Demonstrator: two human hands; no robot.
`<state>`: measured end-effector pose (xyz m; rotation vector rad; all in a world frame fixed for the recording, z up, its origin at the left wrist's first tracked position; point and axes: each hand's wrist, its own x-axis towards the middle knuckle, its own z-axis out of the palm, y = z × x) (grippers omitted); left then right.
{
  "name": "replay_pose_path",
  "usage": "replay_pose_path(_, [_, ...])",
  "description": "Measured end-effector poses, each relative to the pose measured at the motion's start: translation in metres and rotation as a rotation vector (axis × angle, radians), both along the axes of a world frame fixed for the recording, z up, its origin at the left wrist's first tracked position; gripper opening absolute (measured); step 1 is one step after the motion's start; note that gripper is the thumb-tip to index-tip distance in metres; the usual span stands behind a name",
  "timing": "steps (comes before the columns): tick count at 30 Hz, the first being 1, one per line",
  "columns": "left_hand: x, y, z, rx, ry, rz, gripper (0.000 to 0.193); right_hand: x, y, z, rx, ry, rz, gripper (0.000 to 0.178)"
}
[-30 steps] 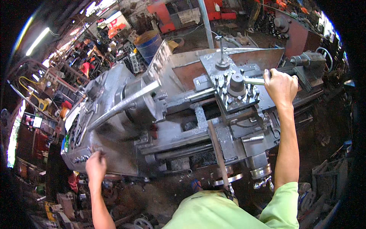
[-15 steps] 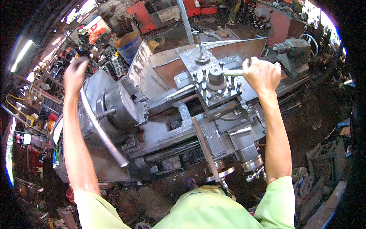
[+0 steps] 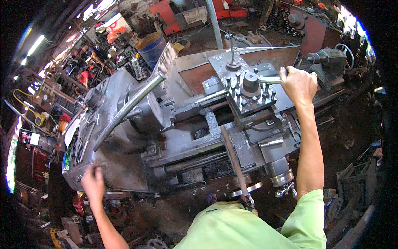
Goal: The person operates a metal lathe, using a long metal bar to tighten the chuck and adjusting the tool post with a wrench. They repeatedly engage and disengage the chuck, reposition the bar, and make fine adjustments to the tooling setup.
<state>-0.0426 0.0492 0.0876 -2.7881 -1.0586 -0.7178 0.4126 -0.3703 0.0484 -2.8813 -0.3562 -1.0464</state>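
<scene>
Grey lathe (image 3: 122,168) fills middle, slanting from 8 toward 2 o'clock. Blue barrel (image 3: 152,53) beyond it, 11 o'clock. Round chuck (image 3: 148,117), between 9 and 10 o'clock; long metal bar (image 3: 124,112) tilted across it. Tool holder (image 3: 251,86), 2 o'clock. Right hand (image 3: 300,86), 2 o'clock, fingers clamped round outer end of tool holder's handle (image 3: 269,80). Left hand (image 3: 93,182), 8 o'clock, blurred, by lathe's lower corner; cannot tell whether fingers apart or together.

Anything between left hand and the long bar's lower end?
Nothing visible. In view, the left hand is just below the lower end of the long bar, with only lathe housing behind the gap; depth is unclear.
</scene>
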Motion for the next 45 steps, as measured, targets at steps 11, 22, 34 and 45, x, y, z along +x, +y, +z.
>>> replay_pose_path(11, [0.144, 0.162, 0.018, -0.572, -1.189, -0.154, 0.037, 0.009, -0.002, -0.009, 0.031, -0.114, -0.001, 0.037])
replay_pose_path(22, [0.264, -0.129, -0.001, 0.375, 0.494, -0.683, 0.011, 0.002, -0.001, 0.0, 0.003, -0.054, 0.011, 0.039])
replay_pose_path(34, [-0.001, -0.001, -0.003, -0.118, -0.449, 0.132, 0.021, -0.002, -0.001, -0.001, -0.023, -0.067, 0.028, 0.04])
replay_pose_path(45, [0.15, 0.105, 0.026, -0.192, -0.895, -0.089, 0.042, 0.009, 0.002, -0.01, 0.012, -0.169, -0.024, 0.035])
